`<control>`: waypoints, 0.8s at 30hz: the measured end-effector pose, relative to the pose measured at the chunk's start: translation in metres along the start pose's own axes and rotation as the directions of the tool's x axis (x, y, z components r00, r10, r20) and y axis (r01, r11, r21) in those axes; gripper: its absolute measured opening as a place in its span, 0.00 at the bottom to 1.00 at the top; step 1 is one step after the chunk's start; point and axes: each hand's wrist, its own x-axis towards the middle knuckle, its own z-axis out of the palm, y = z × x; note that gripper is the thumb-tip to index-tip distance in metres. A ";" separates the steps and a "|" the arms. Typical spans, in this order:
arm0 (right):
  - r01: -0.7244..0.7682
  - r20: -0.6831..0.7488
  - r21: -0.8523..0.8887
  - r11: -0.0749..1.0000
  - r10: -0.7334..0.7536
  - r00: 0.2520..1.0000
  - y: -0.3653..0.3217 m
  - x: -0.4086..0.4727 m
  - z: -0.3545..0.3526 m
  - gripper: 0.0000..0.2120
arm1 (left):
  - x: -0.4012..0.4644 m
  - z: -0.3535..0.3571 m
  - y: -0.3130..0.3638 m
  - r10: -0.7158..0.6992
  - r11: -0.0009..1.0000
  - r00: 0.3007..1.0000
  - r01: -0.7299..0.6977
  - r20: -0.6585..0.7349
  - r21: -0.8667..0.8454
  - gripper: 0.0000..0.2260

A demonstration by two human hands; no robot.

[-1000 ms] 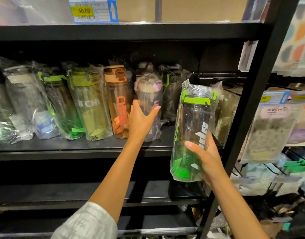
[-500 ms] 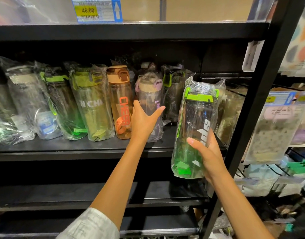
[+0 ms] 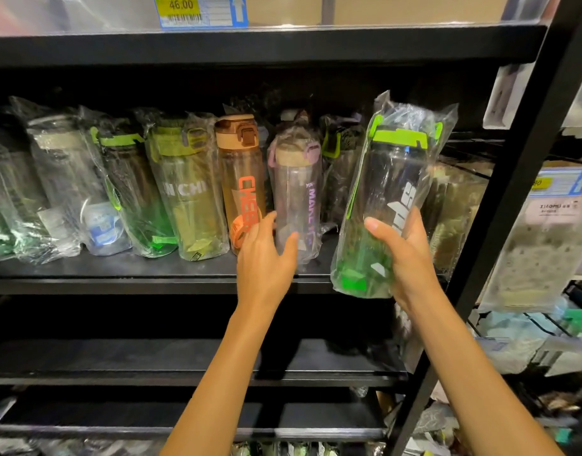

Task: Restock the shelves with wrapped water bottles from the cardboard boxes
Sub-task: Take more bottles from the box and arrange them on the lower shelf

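Right hand grips green-lidded bottle; left hand touches purple-lidded bottle

A shop: black shelves of wrapped bottles, price tags on the shelf edges.

Left hand covers base of purple-capped bottle. Right hand hides part of green-lidded bottle lettering. Back-row bottles mostly hidden. Price tag cut by top edge; small print unreadable.

right hand grips wrapped green-lidded bottle by shelf.
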 end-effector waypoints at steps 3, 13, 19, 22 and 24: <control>0.054 -0.024 -0.056 0.997 -0.056 0.998 -0.007 0.017 0.002 0.23 | -0.012 -0.011 -0.034 0.057 0.980 0.993 -0.075 0.102 0.185 0.18; 0.002 -0.031 -0.263 0.965 -0.010 0.999 0.026 0.049 0.014 0.35 | -0.024 -0.018 -0.088 0.358 0.836 0.909 -0.414 0.214 0.360 0.27; -0.003 -0.042 -0.328 0.945 -0.011 0.999 0.038 0.066 0.026 0.33 | -0.025 -0.018 -0.094 0.376 0.806 0.897 -0.441 0.233 0.395 0.29; -0.026 -0.045 -0.328 0.944 0.011 0.999 0.041 0.072 0.028 0.34 | -0.025 -0.018 -0.093 0.362 0.816 0.901 -0.431 0.240 0.384 0.29; -0.034 -0.052 -0.330 0.943 0.018 0.998 0.043 0.073 0.029 0.36 | -0.025 -0.018 -0.093 0.347 0.825 0.904 -0.420 0.249 0.377 0.28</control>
